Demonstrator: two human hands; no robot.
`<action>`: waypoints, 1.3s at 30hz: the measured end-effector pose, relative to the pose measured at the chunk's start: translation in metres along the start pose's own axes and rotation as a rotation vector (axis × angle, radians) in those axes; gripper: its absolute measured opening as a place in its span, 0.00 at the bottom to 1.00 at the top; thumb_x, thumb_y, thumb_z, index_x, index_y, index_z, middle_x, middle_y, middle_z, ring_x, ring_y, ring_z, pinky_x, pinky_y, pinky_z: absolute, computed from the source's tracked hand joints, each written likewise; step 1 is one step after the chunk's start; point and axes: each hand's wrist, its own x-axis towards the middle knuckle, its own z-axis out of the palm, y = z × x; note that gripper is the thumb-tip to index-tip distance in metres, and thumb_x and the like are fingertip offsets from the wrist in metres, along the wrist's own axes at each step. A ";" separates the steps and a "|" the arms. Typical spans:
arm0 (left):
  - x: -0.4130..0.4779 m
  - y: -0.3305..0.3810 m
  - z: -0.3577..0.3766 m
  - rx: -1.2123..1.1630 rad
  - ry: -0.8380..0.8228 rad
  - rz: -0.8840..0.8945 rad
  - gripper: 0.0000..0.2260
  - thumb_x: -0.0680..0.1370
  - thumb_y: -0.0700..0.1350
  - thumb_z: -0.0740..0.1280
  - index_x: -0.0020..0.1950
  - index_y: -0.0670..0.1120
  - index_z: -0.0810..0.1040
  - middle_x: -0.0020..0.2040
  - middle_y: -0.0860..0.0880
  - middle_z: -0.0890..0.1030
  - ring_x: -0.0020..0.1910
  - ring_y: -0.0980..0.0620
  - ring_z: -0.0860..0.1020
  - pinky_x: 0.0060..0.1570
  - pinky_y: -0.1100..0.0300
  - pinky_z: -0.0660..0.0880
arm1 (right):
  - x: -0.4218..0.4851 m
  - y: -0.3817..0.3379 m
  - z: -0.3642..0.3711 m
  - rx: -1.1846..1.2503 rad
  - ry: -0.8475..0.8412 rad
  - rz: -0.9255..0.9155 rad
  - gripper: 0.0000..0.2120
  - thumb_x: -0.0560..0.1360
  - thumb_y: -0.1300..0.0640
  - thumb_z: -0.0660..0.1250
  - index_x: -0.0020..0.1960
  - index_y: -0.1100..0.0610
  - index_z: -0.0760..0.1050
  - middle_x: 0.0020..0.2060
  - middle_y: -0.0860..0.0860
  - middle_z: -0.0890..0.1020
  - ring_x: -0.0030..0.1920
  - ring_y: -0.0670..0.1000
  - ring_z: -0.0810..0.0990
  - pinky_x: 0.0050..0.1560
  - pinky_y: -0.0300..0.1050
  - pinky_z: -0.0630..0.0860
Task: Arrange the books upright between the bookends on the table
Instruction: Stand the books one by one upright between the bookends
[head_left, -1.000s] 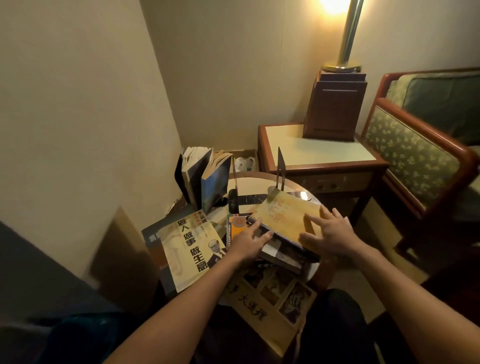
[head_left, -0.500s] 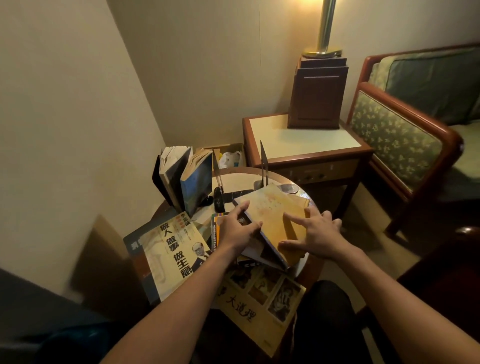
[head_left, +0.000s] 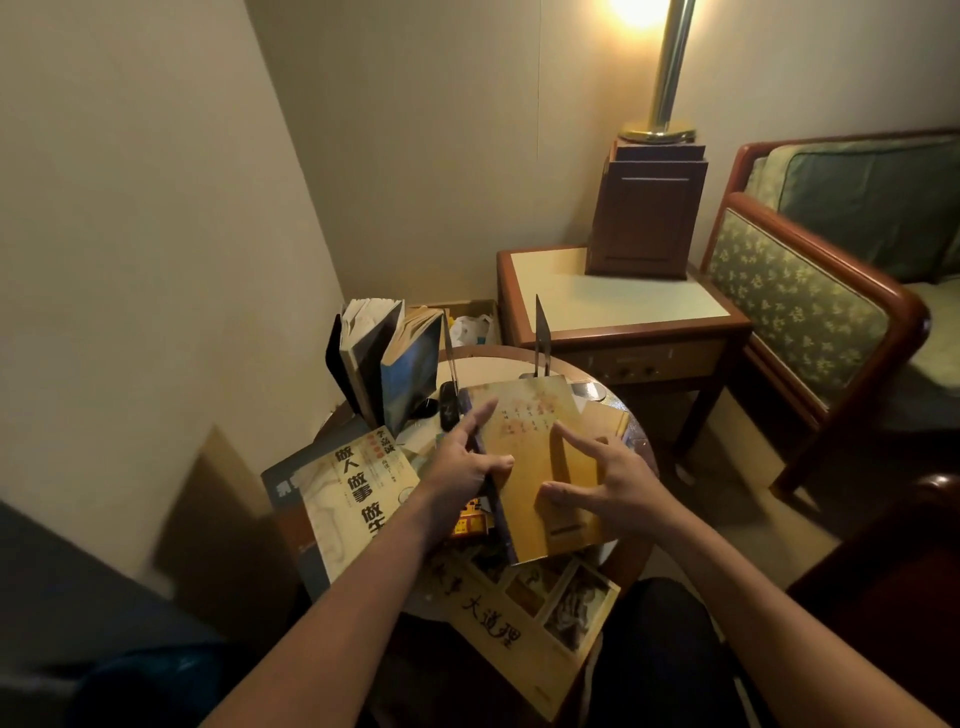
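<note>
— what lies nearest you?
— a big tan book with photo panels and black brush characters (head_left: 524, 618), lying flat and hanging over the near rim of the round wooden surface (head_left: 493, 371).
— and your hands?
— just beyond it. my left hand (head_left: 462, 470) grips the yellow paperback book (head_left: 524, 499) by its dark spine edge. the thumb is clamped on the cover and the forefinger stretched along it; my other fingers are hidden underneath. my right hand (head_left: 608, 483) is over the cover's right half, fingers spread apart and arched, tips on the cover, closed round nothing.
— so where is that book?
— tilted over the heap of flat books, its far end just short of the bookends. whether its near end touches the heap i cannot tell.
— what's in the heap?
— to my left, a cream book with bold black characters (head_left: 353, 488) on a dark blue book (head_left: 296, 467). a red-and-orange cover (head_left: 470, 522) shows by my left wrist.
— the bookends?
— a thin dark metal bookend (head_left: 450, 353) stands upright, and a second bookend (head_left: 542, 343) stands apart to its right. left of the first, a white-paged book (head_left: 363, 348) and a blue-covered book (head_left: 413, 371) stand leaning, pages fanned.
— farther back?
— a square wooden surface with a pale top (head_left: 613, 301) carries a brown wooden box (head_left: 647, 213) and a lit brass lamp pole (head_left: 670, 67). a green patterned armchair (head_left: 800, 296) is beside it.
</note>
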 end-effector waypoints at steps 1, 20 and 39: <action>-0.004 0.005 -0.008 -0.011 -0.018 0.021 0.33 0.78 0.31 0.66 0.76 0.61 0.66 0.68 0.48 0.72 0.63 0.46 0.76 0.47 0.55 0.82 | 0.002 -0.007 0.000 0.123 -0.006 -0.006 0.44 0.64 0.31 0.70 0.76 0.32 0.56 0.77 0.53 0.59 0.76 0.59 0.58 0.72 0.61 0.63; -0.062 0.039 -0.142 0.744 0.588 0.583 0.38 0.79 0.36 0.69 0.80 0.62 0.54 0.68 0.44 0.70 0.66 0.50 0.70 0.54 0.64 0.78 | 0.070 -0.159 0.087 0.023 0.389 -0.595 0.47 0.75 0.60 0.72 0.80 0.39 0.45 0.60 0.61 0.77 0.54 0.59 0.78 0.46 0.50 0.78; -0.090 0.047 -0.153 0.382 0.673 0.489 0.19 0.80 0.54 0.59 0.63 0.49 0.83 0.59 0.55 0.84 0.58 0.60 0.80 0.59 0.54 0.80 | 0.070 -0.210 0.115 0.096 0.384 -0.442 0.32 0.81 0.46 0.64 0.80 0.38 0.53 0.77 0.56 0.61 0.70 0.60 0.71 0.61 0.61 0.78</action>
